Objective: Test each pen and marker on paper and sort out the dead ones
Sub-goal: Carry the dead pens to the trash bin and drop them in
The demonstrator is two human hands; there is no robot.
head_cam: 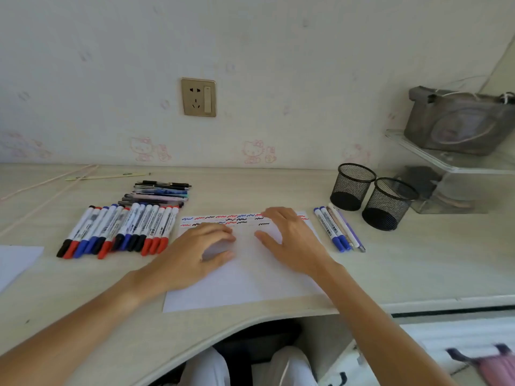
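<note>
I see both hands empty, fingers loosely spread: left hand [195,253] and right hand [289,240] rest on the paper [245,285] mid-desk [418,263]. Markers [117,231] lie left of it; a few pens [338,228] lie right.

A white sheet of paper [245,280] lies flat on the desk, its far edge crossed by rows of blue, red and black squiggles. Left of it lies a tight row of white-barrelled markers [117,231] — black, red and blue caps toward the viewer — with a stack of slim pens [158,194] behind. Right of the paper lies a small group [338,228] — two blue-capped markers and a few pens.
</note>
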